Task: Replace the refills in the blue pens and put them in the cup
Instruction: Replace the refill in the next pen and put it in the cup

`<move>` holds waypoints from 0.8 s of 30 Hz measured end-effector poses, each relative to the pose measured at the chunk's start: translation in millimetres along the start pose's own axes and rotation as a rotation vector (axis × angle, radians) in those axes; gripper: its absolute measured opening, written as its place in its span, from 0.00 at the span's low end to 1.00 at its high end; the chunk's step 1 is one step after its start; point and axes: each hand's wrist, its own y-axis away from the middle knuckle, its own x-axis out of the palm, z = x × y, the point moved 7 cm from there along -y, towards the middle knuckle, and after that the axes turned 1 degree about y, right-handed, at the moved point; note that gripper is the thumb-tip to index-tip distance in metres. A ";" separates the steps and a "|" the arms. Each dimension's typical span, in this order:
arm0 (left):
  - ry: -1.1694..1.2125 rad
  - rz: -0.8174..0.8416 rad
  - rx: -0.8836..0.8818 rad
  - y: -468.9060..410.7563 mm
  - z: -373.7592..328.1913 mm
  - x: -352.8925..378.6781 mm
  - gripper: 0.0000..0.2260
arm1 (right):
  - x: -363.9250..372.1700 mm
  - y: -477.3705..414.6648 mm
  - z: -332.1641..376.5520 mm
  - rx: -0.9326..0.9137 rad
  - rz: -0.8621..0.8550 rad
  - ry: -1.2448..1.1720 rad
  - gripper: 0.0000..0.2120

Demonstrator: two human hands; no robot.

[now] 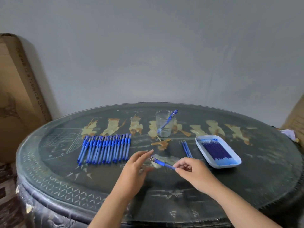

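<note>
Grey wall (pixel 148 55) stands behind the dark oval tabletop (pixel 164 186), where I see a row of blue pens (pixel 105 148) on the left, a clear cup (pixel 160 119) at the back with one pen (pixel 169 120) leaning in it, and a pale tray (pixel 218 166) of refills (pixel 215 150) on the right with loose refills (pixel 186 148) just beside it. The right hand (pixel 192 170) has its grip pinched on one end of a blue pen (pixel 162 162), and the left hand (pixel 136 165) has straight fingers beside the other end, its grip slack and holding nothing.
</note>
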 end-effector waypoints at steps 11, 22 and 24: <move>-0.033 0.006 -0.010 18.4 -23.2 44.0 0.07 | 18.8 17.7 -17.7 -0.312 -0.143 0.401 0.13; -0.138 0.051 -0.037 21.0 -20.5 54.3 0.07 | 31.3 26.8 -8.4 -0.553 -0.371 0.565 0.13; -0.139 0.055 -0.045 20.7 -19.5 54.3 0.07 | 31.2 28.4 -7.0 -0.568 -0.377 0.572 0.13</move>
